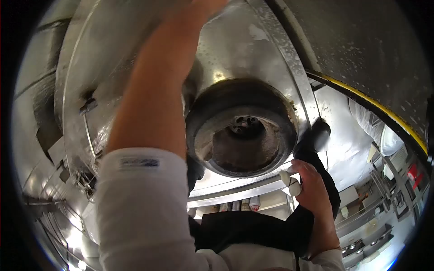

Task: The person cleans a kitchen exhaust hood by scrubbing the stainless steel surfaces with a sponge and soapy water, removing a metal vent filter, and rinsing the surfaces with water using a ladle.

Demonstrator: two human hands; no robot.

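My left arm reaches up across the view, and my left hand point(209, 5) is blurred and cut off by the top edge, so its fingers are hidden. Low on the right, my right hand point(311, 183) has its fingers round a small white object point(292, 184) with a dark line on it; what it is stays unclear. Between my arms lies a wide round opening with a dark, worn rim point(244, 97) in a metal surface point(239, 54). Deep inside it shows a round fitting with holes point(245, 125).
A yellow-edged strip point(384, 112) runs down the right side. Several containers point(254, 203) stand below the metal edge. Metal racks point(382, 189), a red item point(413, 175) and a plastic-covered thing point(389, 141) are at the right. A small metal fitting point(88, 105) is at the left.
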